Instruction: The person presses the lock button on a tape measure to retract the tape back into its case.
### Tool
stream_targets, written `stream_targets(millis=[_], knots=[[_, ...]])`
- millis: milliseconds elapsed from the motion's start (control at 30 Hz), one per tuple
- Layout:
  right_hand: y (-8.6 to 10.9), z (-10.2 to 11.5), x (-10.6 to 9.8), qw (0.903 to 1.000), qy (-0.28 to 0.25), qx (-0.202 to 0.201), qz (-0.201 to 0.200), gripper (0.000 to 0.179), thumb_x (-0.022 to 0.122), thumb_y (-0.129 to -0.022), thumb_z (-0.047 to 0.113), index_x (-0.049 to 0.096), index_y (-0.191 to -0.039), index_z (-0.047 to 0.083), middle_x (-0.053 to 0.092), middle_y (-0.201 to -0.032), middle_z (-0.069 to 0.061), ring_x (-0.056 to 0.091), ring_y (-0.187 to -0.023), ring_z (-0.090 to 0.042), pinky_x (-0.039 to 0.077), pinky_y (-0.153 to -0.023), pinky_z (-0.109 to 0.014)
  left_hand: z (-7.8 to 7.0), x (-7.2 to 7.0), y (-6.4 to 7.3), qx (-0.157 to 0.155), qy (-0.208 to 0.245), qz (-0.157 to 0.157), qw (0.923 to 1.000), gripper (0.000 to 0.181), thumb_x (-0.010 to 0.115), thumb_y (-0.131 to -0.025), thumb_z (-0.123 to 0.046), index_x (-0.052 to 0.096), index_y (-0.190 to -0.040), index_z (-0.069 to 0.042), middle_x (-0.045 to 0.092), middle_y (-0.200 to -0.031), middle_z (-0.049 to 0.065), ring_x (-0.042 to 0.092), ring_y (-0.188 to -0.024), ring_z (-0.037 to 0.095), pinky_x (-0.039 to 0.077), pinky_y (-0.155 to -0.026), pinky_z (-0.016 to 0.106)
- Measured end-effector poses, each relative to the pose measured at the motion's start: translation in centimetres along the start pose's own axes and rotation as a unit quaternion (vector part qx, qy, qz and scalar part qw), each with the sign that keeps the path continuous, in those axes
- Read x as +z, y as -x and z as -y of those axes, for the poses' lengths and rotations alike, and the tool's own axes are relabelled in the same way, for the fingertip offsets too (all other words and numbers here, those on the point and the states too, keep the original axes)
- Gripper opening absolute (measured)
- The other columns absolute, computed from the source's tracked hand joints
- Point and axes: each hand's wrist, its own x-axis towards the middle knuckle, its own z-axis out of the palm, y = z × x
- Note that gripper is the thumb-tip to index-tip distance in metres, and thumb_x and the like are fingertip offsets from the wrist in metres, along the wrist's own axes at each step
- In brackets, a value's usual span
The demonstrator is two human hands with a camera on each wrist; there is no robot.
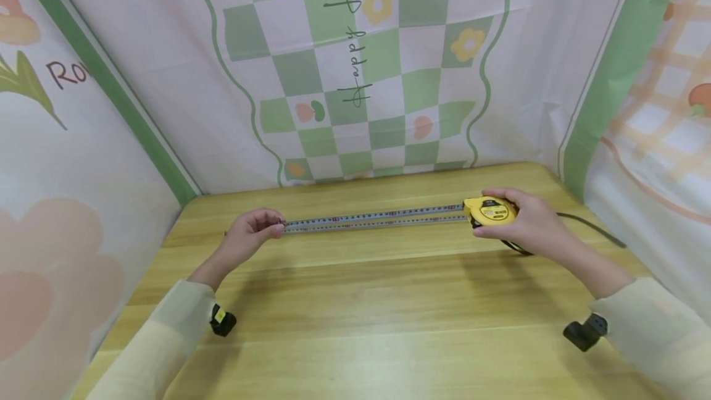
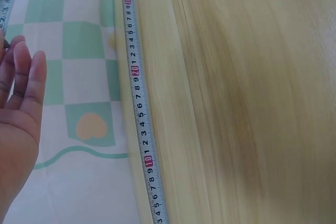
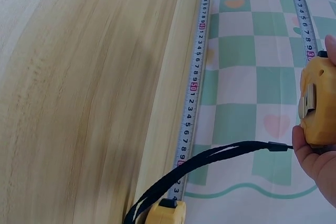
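Observation:
Between my hands stretches a silver measuring tape blade [image 1: 366, 216] with black numbers and red marks. My left hand [image 1: 252, 233] pinches its free end between thumb and fingertips. My right hand [image 1: 528, 218] grips the yellow tape measure case [image 1: 491, 210], with a belt clip [image 3: 307, 100] on its side and a black wrist strap [image 3: 210, 158] hanging from it. Below this blade, a second extended measuring tape [image 2: 140, 114] lies along the wooden table. Its own yellow case [image 3: 165, 213] shows at the bottom of the right wrist view; the right hand hides it in the head view.
The wooden table [image 1: 355, 313] runs back to a cloth with green and white checks [image 1: 383, 79]. Printed side cloths [image 1: 50, 215] stand at left and right. A small black camera [image 1: 223, 321] is worn on the left wrist, another [image 1: 586, 332] on the right.

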Motion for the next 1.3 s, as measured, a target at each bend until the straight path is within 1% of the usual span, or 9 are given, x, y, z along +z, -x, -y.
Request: stream_targets(millis=[300, 667, 767, 833, 900, 1000, 1033, 1100, 1300], knots=[[-0.1, 0.1, 0.3, 0.9999, -0.010, -0.003, 0.003, 0.083, 0.085, -0.074, 0.040, 0.050, -0.137, 0.001, 0.058, -0.116, -0.021, 0.057, -0.091, -0.029, 0.051, -0.066, -0.023, 0.0, 0.2, 0.0, 0.000, -0.006, 0.000, 1.0000, 0.021, 0.063, -0.096, -0.015, 0.063, -0.108, 0.003, 0.061, -0.101, 0.027, 0.062, -0.082, 0.018, 0.055, -0.073, 0.027], [-0.2, 0.3, 0.7, 0.9996, -0.024, -0.013, 0.004, 0.082, 0.086, -0.073, 0.039, 0.051, -0.136, 0.001, 0.058, -0.117, -0.021, 0.057, -0.092, -0.029, 0.051, -0.066, -0.022, -0.1, 0.8, -0.2, -0.001, -0.012, 0.003, 0.9999, 0.021, 0.064, -0.096, -0.017, 0.063, -0.107, 0.001, 0.064, -0.093, 0.012, 0.061, -0.083, 0.020, 0.054, -0.071, 0.027], [-0.2, 0.2, 0.8, 0.9996, -0.021, -0.017, 0.000, 0.082, 0.086, -0.073, 0.039, 0.051, -0.136, 0.001, 0.058, -0.116, -0.021, 0.057, -0.091, -0.028, 0.051, -0.066, -0.022, -0.3, 1.0, -0.3, -0.003, -0.007, 0.000, 1.0000, 0.020, 0.063, -0.096, -0.014, 0.063, -0.108, 0.002, 0.064, -0.093, 0.012, 0.061, -0.082, 0.018, 0.053, -0.071, 0.026], [-0.3, 0.3, 0.9, 0.9997, -0.019, -0.015, 0.001, 0.081, 0.086, -0.073, 0.038, 0.051, -0.136, 0.001, 0.058, -0.117, -0.021, 0.056, -0.091, -0.029, 0.050, -0.066, -0.023, -1.3, 1.2, 0.0, -0.004, -0.005, -0.001, 1.0000, 0.018, 0.062, -0.096, -0.010, 0.063, -0.107, 0.005, 0.064, -0.093, 0.015, 0.060, -0.080, 0.015, 0.053, -0.070, 0.025], [-0.3, 0.4, 0.9, 0.9997, -0.020, -0.014, 0.002, 0.081, 0.086, -0.073, 0.038, 0.051, -0.136, 0.001, 0.058, -0.118, -0.021, 0.056, -0.092, -0.029, 0.050, -0.067, -0.023, -1.4, 1.3, -0.1, -0.009, -0.003, -0.003, 0.9999, 0.016, 0.061, -0.096, -0.006, 0.062, -0.107, 0.006, 0.063, -0.093, 0.018, 0.060, -0.079, 0.015, 0.052, -0.069, 0.024], [-0.3, 0.6, 1.0, 0.9996, -0.024, -0.015, 0.006, 0.082, 0.086, -0.073, 0.039, 0.051, -0.137, 0.001, 0.057, -0.119, -0.021, 0.057, -0.093, -0.029, 0.051, -0.067, -0.023, -1.4, 1.4, 0.0, -0.013, -0.003, -0.005, 0.9999, 0.016, 0.061, -0.096, -0.007, 0.062, -0.107, 0.005, 0.063, -0.096, 0.023, 0.060, -0.080, 0.016, 0.052, -0.069, 0.024], [-0.3, 0.6, 1.1, 0.9995, -0.025, -0.016, 0.007, 0.083, 0.086, -0.073, 0.040, 0.050, -0.137, 0.001, 0.057, -0.120, -0.021, 0.057, -0.093, -0.029, 0.051, -0.067, -0.023, -0.9, 1.4, -0.2, -0.015, -0.004, -0.006, 0.9999, 0.017, 0.062, -0.096, -0.009, 0.063, -0.107, 0.004, 0.063, -0.096, 0.022, 0.061, -0.081, 0.017, 0.052, -0.070, 0.025], [-0.4, 0.7, 1.1, 0.9994, -0.028, -0.019, 0.007, 0.082, 0.086, -0.073, 0.038, 0.050, -0.137, 0.000, 0.057, -0.120, -0.021, 0.057, -0.093, -0.029, 0.051, -0.067, -0.022, -0.4, 1.4, -0.3, -0.015, -0.003, -0.007, 0.9999, 0.018, 0.063, -0.096, -0.013, 0.063, -0.107, 0.001, 0.062, -0.099, 0.026, 0.061, -0.081, 0.019, 0.053, -0.070, 0.025], [-0.4, 1.0, 1.1, 0.9993, -0.029, -0.020, 0.009, 0.083, 0.085, -0.074, 0.039, 0.050, -0.137, -0.001, 0.056, -0.121, -0.024, 0.057, -0.094, -0.030, 0.050, -0.067, -0.022, -0.6, 1.4, -0.4, -0.018, -0.009, -0.007, 0.9998, 0.018, 0.062, -0.097, -0.013, 0.064, -0.108, 0.000, 0.063, -0.097, 0.022, 0.060, -0.081, 0.018, 0.053, -0.070, 0.026]])
